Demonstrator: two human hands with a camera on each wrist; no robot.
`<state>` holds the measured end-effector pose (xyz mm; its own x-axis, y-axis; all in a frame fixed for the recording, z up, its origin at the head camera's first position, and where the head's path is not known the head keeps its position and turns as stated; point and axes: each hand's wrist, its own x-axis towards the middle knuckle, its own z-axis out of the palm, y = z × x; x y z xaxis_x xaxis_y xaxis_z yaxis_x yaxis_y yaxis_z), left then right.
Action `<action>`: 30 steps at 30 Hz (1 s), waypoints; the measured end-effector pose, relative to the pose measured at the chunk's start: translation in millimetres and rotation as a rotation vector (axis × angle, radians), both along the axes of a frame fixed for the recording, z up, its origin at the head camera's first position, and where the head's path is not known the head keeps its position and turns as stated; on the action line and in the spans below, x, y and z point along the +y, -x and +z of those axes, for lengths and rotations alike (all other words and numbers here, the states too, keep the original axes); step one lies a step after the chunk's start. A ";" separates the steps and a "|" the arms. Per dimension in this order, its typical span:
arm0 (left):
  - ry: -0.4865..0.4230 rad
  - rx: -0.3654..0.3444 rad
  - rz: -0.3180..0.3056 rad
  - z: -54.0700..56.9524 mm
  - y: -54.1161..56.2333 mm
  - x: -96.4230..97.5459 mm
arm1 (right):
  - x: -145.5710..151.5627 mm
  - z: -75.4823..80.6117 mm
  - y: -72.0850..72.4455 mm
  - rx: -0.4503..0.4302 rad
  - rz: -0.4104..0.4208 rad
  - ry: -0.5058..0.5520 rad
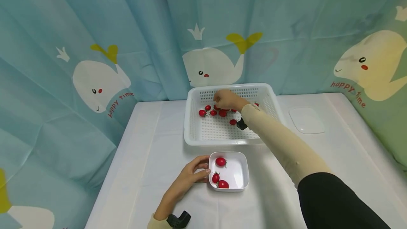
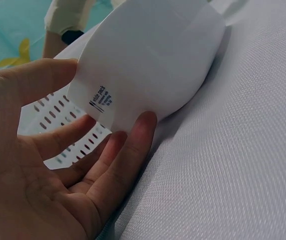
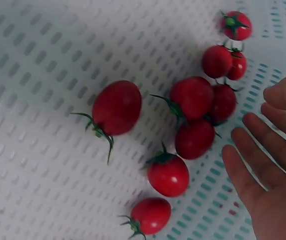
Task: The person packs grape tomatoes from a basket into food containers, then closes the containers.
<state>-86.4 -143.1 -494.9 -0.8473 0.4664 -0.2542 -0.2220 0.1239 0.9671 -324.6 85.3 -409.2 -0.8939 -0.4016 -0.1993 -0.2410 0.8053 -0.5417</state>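
Observation:
In the head view my left hand (image 1: 194,174) holds the left side of a small white square container (image 1: 236,172) on the table. Its thumb lies at the rim and its bent fingertips touch the outer wall, which carries small printed lettering in the left wrist view. Inside lie three cherry tomatoes (image 1: 220,162). My right hand (image 3: 270,165) reaches into a white perforated basket (image 1: 190,130), its palm bare and its fingers spread a little, beside a cluster of red cherry tomatoes (image 3: 192,97) with green stems. One tomato (image 3: 116,108) lies apart from that cluster.
To the right of the basket lies a translucent square lid (image 1: 306,120) on the white tablecloth (image 1: 165,137). A blue curtain (image 1: 152,38) with whale prints hangs right behind the basket. My right forearm (image 1: 286,147) crosses over the basket's near right side.

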 end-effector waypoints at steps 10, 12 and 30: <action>0.004 -0.005 0.004 -1.3 0.4 -1.5 | -9.7 -7.1 -1.3 0.015 0.038 -0.082; 0.000 -0.007 0.002 -1.6 0.6 -1.5 | -10.3 -7.0 -2.8 0.018 0.051 -0.092; 0.011 0.003 0.005 -2.4 0.0 -1.3 | -14.2 -16.5 -3.6 0.017 0.095 -0.157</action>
<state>-86.4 -144.3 -497.2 -0.8504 0.4591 -0.2570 -0.2198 0.1337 0.9663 -321.0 71.1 -425.7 -0.8570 -0.4499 -0.2511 -0.3285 0.8526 -0.4063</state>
